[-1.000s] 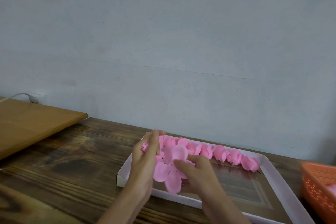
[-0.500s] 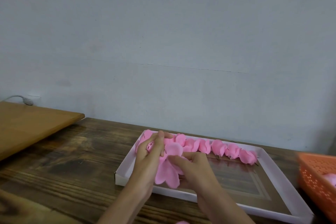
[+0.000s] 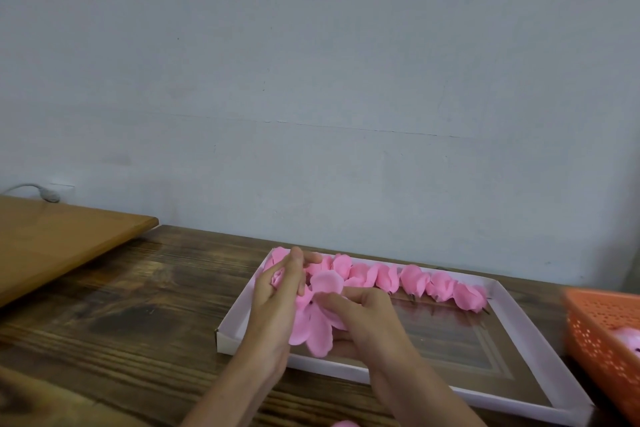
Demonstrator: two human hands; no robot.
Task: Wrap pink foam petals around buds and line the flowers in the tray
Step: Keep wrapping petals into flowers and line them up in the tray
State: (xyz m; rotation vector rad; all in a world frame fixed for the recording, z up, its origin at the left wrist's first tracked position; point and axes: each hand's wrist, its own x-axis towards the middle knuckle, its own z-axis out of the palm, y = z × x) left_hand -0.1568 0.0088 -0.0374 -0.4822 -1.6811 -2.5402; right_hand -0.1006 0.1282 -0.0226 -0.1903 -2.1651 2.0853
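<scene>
Pink foam petals [image 3: 313, 331], pinched by the right hand [image 3: 365, 317], fan over the white tray [image 3: 332, 373] while the left hand [image 3: 277, 298] grips a bud [image 3: 278, 277].

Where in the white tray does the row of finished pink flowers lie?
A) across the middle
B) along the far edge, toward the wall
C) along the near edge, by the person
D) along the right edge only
B: the row of pink flowers runs along the far edge of the tray.
</scene>
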